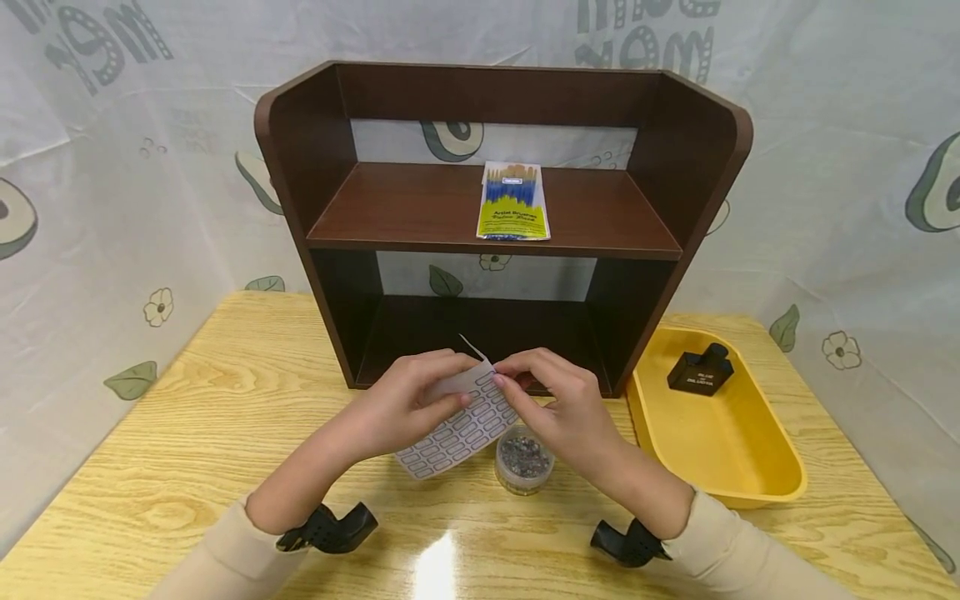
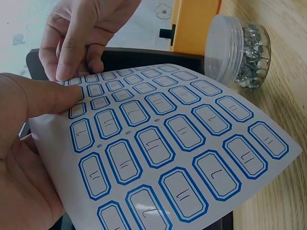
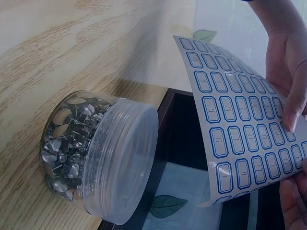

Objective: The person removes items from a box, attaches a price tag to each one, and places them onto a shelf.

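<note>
A sheet of white label stickers with rows of blue-bordered rectangles is held up, tilted, over the table. My left hand grips it by its left side, thumb on the printed face and fingers behind. At the sheet's upper right corner, my right hand pinches the edge between thumb and forefinger. In the left wrist view, the right fingertips are close to the left thumb, at the end row of labels. Just below the right hand stands a clear round jar of silver thumbtacks, its lid on.
A dark brown two-tier shelf stands behind the hands, with a pack of artist brushes on its upper board. To the right, a yellow tray holds a black bottle. Printed cloth hangs behind the wooden table.
</note>
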Tool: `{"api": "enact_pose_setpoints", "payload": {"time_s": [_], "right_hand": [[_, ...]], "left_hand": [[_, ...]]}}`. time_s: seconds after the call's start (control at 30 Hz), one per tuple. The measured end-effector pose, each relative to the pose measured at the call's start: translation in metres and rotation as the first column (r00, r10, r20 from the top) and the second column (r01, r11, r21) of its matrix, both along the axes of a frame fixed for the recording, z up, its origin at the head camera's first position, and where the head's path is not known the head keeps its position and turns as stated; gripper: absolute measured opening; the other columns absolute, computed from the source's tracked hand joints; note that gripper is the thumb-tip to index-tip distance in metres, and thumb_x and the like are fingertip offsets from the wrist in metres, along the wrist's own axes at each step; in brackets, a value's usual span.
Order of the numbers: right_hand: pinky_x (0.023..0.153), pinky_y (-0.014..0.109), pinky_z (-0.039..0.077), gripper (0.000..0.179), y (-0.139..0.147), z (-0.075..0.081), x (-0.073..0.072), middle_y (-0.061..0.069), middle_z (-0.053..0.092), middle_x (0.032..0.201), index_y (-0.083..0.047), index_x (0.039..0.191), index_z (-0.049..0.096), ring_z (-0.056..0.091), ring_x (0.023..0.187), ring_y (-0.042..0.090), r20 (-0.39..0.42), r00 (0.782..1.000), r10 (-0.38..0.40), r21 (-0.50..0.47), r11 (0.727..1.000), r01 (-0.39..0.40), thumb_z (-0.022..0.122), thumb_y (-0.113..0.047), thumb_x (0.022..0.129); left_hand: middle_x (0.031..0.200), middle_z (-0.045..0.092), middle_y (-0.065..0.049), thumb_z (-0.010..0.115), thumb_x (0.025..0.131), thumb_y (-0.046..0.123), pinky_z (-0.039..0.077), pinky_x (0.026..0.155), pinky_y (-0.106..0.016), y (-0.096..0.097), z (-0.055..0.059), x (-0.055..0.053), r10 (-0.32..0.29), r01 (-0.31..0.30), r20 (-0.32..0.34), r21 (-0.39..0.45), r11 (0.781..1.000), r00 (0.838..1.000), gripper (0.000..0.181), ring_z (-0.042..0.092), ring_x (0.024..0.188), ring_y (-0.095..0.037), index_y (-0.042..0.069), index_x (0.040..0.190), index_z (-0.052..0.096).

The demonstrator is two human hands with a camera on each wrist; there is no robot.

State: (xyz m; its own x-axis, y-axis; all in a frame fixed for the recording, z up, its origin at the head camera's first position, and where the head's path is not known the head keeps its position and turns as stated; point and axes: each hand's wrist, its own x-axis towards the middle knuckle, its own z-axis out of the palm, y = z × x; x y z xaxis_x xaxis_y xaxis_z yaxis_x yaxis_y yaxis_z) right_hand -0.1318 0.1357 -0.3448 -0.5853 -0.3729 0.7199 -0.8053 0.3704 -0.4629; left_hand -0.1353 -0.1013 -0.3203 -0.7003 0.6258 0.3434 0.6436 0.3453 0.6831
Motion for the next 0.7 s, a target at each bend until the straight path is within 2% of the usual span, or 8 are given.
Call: {"api": "enact_pose_setpoints", "payload": {"time_s": [0.23, 0.43, 0.7], "right_hand": [[0.079, 0.012, 0.059, 0.023, -0.0015, -0.0025, -0.0004, 0.006, 0.076, 0.098, -0.005, 0.103, 0.073, 0.073, 0.086, 0.015, -0.008, 1.000, 0.000, -0.013, 1.000, 0.000, 0.079, 0.008, 0.085], [0.079, 0.016, 0.061, 0.023, -0.0030, -0.0020, 0.0011, 0.005, 0.076, 0.100, -0.005, 0.104, 0.073, 0.072, 0.089, 0.015, -0.018, 1.000, -0.019, 0.019, 1.000, 0.019, 0.079, 0.007, 0.086], [0.078, 0.022, 0.063, 0.023, -0.0037, -0.0021, 0.0024, 0.005, 0.074, 0.101, -0.005, 0.108, 0.071, 0.070, 0.088, 0.013, 0.013, 0.999, -0.041, 0.035, 0.999, 0.040, 0.078, 0.004, 0.088]], "left_hand": [[0.118, 0.075, -0.007, 0.071, 0.097, 0.003, 0.060, 0.089, -0.026, 0.0014, -0.0002, 0.0014, 0.019, -0.019, 0.029, -0.004, 1.000, 0.999, 0.032, 0.071, 0.100, -0.015, 0.006, 0.129, 0.070], [0.119, 0.075, -0.008, 0.070, 0.098, 0.005, 0.061, 0.089, -0.027, 0.0010, -0.0016, 0.0008, 0.030, -0.029, 0.027, -0.015, 0.999, 0.999, 0.031, 0.072, 0.100, -0.016, 0.006, 0.129, 0.069], [0.118, 0.075, -0.008, 0.070, 0.098, 0.005, 0.061, 0.087, -0.027, 0.0014, -0.0025, 0.0018, 0.042, -0.041, 0.003, -0.023, 0.999, 0.999, 0.031, 0.071, 0.099, -0.016, 0.006, 0.129, 0.070]]}}
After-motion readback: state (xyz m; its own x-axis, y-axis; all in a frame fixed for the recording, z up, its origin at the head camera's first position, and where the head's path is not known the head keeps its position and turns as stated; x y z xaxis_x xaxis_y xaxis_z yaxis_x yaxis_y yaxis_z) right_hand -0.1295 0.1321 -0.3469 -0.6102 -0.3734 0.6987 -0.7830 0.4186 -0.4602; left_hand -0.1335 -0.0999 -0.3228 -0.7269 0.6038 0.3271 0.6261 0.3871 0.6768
